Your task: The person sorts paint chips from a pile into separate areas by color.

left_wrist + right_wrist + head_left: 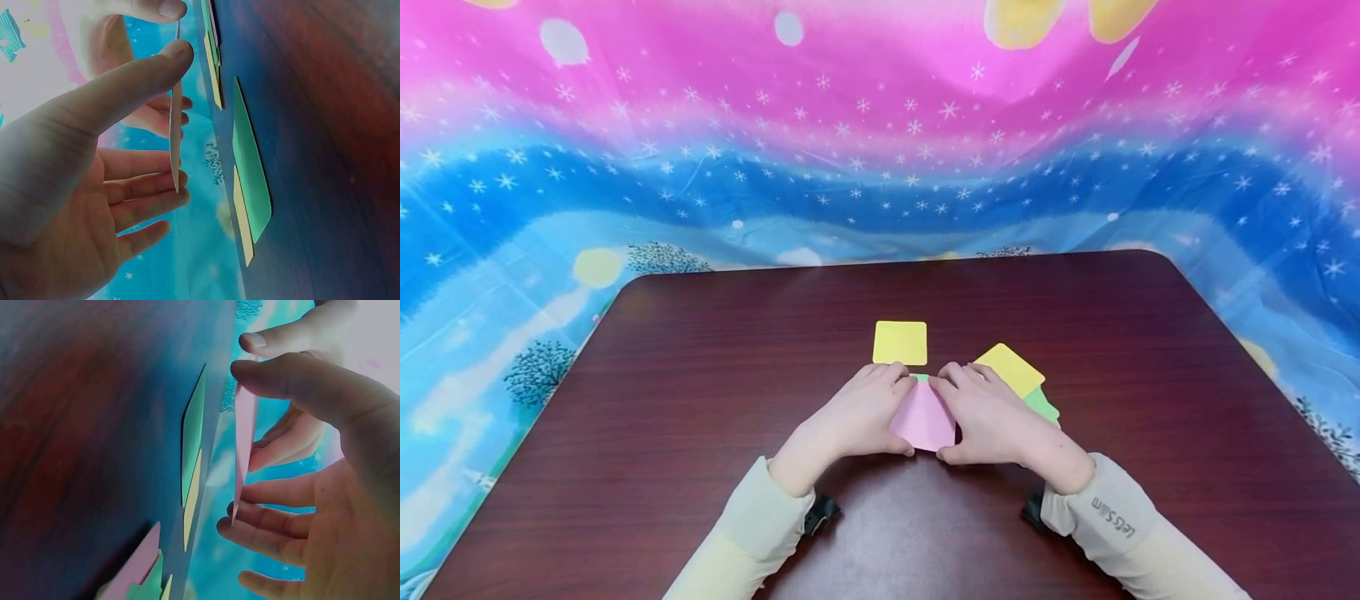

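- Over on the left, here's the left hand (857, 412), pinching its side of the pink card (925, 421), thumb at the near edge, fingers at the far one.
- Dead centre, that pink card, up off the counter (700, 375) above a green card (250, 169)! Looks light, thin, springy; squeeze too hard and it'll probably crease. Edges near the corners look the best hold.
- Across to the right hand (996, 417), gripping the opposite side in mirror fashion.
- Now the count, left to right: two hands, one card between them; on the counter mid-field, one yellow card (900, 343) and that one green.
- Right-side pile: a second yellow card (1011, 369), a second green card (1041, 404), maybe more greens, can't tell, and a second pink card (134, 569).
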Demonstrator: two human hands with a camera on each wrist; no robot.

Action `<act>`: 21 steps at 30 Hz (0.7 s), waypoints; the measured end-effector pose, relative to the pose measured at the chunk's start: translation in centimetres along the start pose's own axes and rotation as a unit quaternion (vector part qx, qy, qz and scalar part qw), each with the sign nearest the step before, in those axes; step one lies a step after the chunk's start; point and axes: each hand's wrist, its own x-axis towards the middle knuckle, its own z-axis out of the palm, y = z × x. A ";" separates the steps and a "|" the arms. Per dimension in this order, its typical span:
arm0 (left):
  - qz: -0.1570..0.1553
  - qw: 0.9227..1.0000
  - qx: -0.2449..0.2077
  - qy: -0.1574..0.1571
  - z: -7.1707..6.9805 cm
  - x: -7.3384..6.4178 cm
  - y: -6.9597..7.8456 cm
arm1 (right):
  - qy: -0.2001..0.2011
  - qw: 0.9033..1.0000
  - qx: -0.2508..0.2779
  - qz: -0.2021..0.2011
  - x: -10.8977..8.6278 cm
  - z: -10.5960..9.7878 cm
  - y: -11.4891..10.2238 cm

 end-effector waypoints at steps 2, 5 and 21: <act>-0.001 1.000 0.003 0.002 0.0 -0.3 0.0 | 0.000 1.000 -0.002 0.000 0.0 0.1 -0.1; -0.002 1.000 0.005 0.009 0.1 -0.9 0.0 | 0.004 1.000 -0.004 -0.004 -0.1 0.2 -0.3; 0.004 1.000 0.006 0.012 0.8 -3.4 0.6 | 0.012 0.999 -0.012 -0.036 -1.0 1.0 -1.8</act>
